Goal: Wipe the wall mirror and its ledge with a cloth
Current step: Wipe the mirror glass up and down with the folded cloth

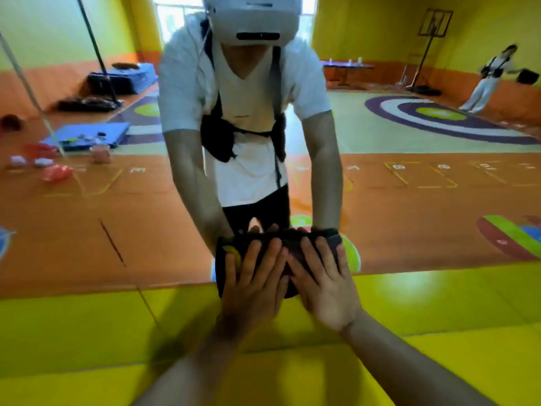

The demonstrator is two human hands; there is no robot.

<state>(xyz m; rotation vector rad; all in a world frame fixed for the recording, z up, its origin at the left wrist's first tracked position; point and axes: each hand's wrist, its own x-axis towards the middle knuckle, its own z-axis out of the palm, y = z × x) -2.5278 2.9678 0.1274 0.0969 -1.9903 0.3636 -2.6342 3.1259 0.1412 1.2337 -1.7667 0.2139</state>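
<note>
A large wall mirror (409,200) fills the upper part of the view and reflects a gym room and a person in a white shirt with a headset. A dark cloth (225,271) lies flat against the mirror's bottom edge, just above the yellow padded ledge (87,323). My left hand (251,282) and my right hand (322,285) press side by side on the cloth, fingers spread flat and pointing up. Most of the cloth is hidden under both hands.
The yellow padding runs across the whole lower view with seams in it. In the reflection are blue mats (87,136), bags, an orange floor with painted marks, and another person (491,77) far at the right.
</note>
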